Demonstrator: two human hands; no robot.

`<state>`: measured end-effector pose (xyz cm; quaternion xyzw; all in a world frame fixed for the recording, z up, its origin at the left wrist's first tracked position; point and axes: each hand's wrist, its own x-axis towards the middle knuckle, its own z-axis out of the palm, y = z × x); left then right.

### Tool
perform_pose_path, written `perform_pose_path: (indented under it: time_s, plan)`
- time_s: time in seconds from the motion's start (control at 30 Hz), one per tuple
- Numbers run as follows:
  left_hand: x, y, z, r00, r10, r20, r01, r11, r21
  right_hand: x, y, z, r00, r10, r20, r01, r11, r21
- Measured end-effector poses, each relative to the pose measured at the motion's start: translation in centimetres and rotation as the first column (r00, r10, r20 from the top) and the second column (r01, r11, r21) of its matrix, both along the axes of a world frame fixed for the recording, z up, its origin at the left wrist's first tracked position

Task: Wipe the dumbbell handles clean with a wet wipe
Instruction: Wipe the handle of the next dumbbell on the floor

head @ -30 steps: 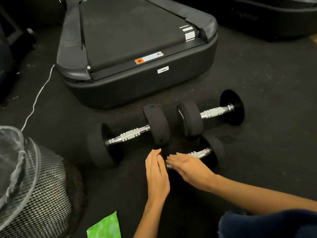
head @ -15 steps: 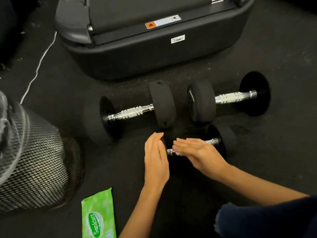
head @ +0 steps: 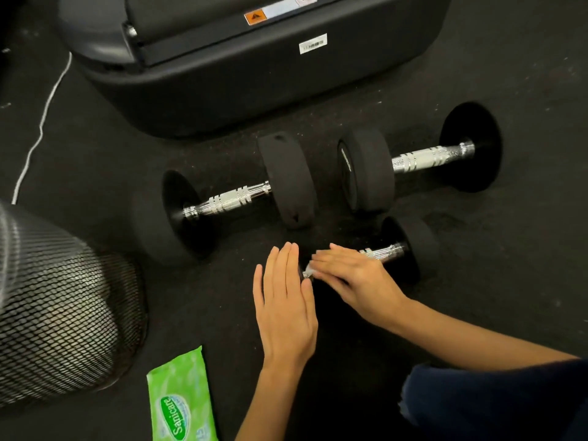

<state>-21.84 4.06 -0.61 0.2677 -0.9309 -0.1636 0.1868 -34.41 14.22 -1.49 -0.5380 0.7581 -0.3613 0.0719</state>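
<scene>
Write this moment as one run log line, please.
step: wiping | right hand: on small dumbbell handle | left hand: flat against its near end | wipe pack: on floor

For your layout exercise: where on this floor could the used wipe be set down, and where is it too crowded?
Free: the dark floor right of the small dumbbell, and the patch between the wipes pack and the left hand. Crowded: between the two large dumbbells and around the right hand.

bare floor (head: 477, 281) right, mesh bin (head: 63, 313) left, treadmill (head: 254, 74) ahead
</scene>
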Motion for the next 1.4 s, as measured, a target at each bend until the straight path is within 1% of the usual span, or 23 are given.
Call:
perform_pose_path:
  time_s: [0.1,0.13,0.2,0.27,0.3,0.37,0.43,0.57,0.7,0.73,0.87,0.93,1.0,1.17,1.3,1.37,1.4]
  plan:
    - [0.1,0.1,0.1,0.999,-0.002,-0.048,0.005,0.998,0.067,-0.6,1.5,-0.1,0.996,0.093,0.004,-0.093,0.996,-0.013]
    - [0.1,0.1,0.2,0.998,-0.002,-0.063,0.008,0.996,0.091,-0.9,1.7,0.0,0.995,0.097,-0.002,-0.097,0.995,-0.012]
    - [0.1,0.2,0.3,0.997,0.001,-0.074,0.008,0.993,0.116,-1.3,0.8,0.4,0.998,0.054,0.026,-0.054,0.998,0.017]
    - [0.2,0.3,0.4,0.998,-0.003,-0.062,0.008,0.995,0.096,-0.7,-0.4,0.7,0.998,0.038,0.054,-0.04,0.999,0.035]
    - [0.2,0.2,0.4,0.998,-0.006,-0.058,0.011,0.997,0.083,-0.2,-0.6,0.7,0.996,0.06,0.058,-0.062,0.997,0.034]
    - [0.3,0.2,0.4,0.999,-0.01,-0.052,0.014,0.997,0.075,0.3,0.5,0.5,0.991,0.131,0.029,-0.132,0.991,0.017]
    - [0.4,0.3,0.3,0.999,-0.01,-0.04,0.013,0.998,0.066,-0.5,1.5,0.4,0.988,0.153,-0.014,-0.153,0.988,0.012]
    - [0.3,0.3,0.2,0.999,-0.017,-0.046,0.02,0.997,0.068,-0.2,-0.4,0.4,0.999,0.047,0.017,-0.047,0.999,0.006]
    - [0.5,0.1,0.1,0.997,-0.049,-0.066,0.054,0.994,0.09,0.3,1.4,0.0,0.988,0.147,-0.046,-0.148,0.989,-0.005]
    - [0.5,0.2,0.1,0.997,-0.047,-0.069,0.054,0.994,0.098,-0.1,1.8,-0.1,0.987,0.15,-0.058,-0.151,0.988,-0.009]
    - [0.3,0.1,0.1,0.997,-0.04,-0.072,0.048,0.992,0.114,-0.2,0.0,0.5,0.998,0.064,0.016,-0.064,0.998,-0.008]
    - [0.4,-0.1,0.1,0.996,-0.051,-0.072,0.058,0.992,0.108,0.2,0.0,0.5,0.993,0.109,0.035,-0.11,0.994,0.015]
    - [0.4,-0.3,0.3,0.995,-0.059,-0.076,0.067,0.991,0.112,-0.1,1.1,0.5,0.987,0.162,0.021,-0.162,0.987,0.017]
    - [0.2,-0.2,0.2,0.996,-0.043,-0.081,0.053,0.991,0.123,-1.4,-0.2,0.7,0.992,0.119,0.053,-0.119,0.993,0.003]
    - [0.3,-0.1,0.4,0.995,-0.05,-0.081,0.06,0.991,0.121,-1.2,0.2,0.8,0.979,0.193,0.059,-0.194,0.981,0.017]
    - [0.3,0.1,0.4,0.996,-0.04,-0.083,0.051,0.99,0.132,-1.8,-0.4,1.1,0.98,0.175,0.097,-0.178,0.984,0.024]
    - [0.3,0.2,0.4,0.996,-0.038,-0.079,0.048,0.99,0.131,-2.0,-0.9,1.3,0.978,0.153,0.14,-0.159,0.987,0.031]
